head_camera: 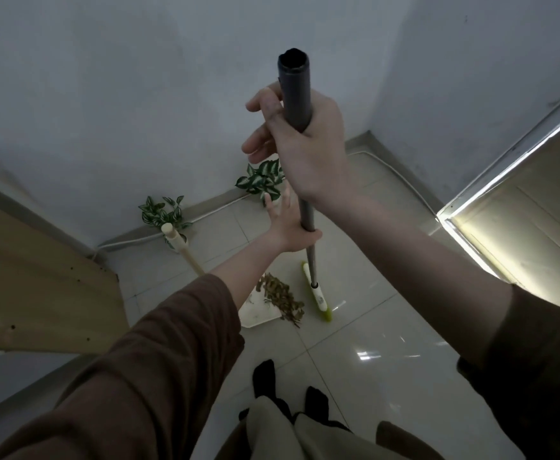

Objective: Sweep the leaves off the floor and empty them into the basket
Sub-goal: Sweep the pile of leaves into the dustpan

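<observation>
A broom with a grey pole stands nearly upright in front of me. My right hand grips the pole near its top, the fingers sticking out to the left. Lower down, my left hand holds the pole with the thumb hooked round it and the fingers straight. The green and white broom head rests on the tiled floor. Just left of it, a pile of dry brown leaves lies across the lip of a white dustpan, whose cream handle rises to the left. No basket is in view.
A light wooden piece of furniture fills the left side. Two leafy green plants stand along the far wall, with a white cable by the skirting. A lit door is on the right. My feet in black socks stand on the tiles.
</observation>
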